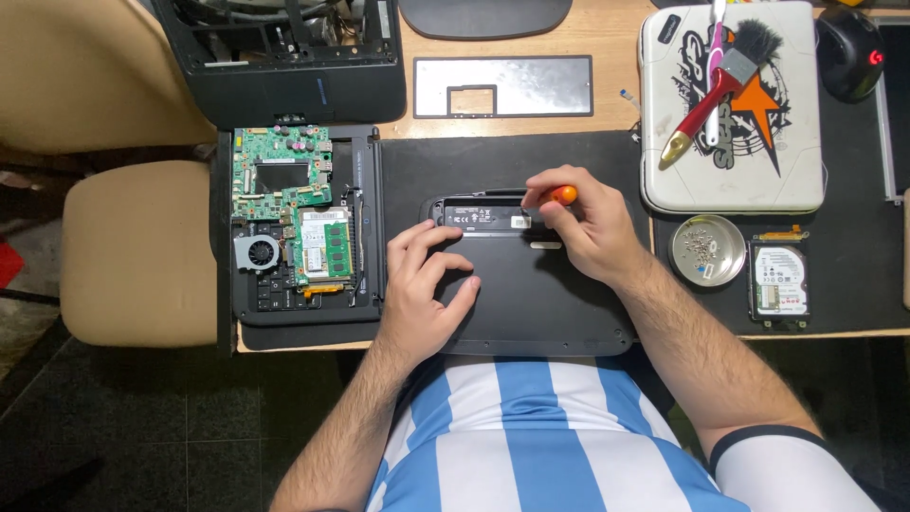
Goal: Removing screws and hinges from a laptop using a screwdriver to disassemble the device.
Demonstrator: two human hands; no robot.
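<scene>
at desk edge, right hand [590, 228] holds screwdriver [561, 195].

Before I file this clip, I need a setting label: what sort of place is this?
Probably a home or hobby electronics repair desk: an opened laptop base with its green circuit board exposed, a round metal dish of small screws, and the right hand working an orange-handled screwdriver on a black plastic laptop panel.

We pressed our left hand [424, 296] flat on the black laptop base [531, 313] while our right hand [586, 228] gripped an orange-handled screwdriver [561, 195] near its upper edge; a green circuit board [289, 204] lay just beside it on the worktop [607, 28]
</scene>
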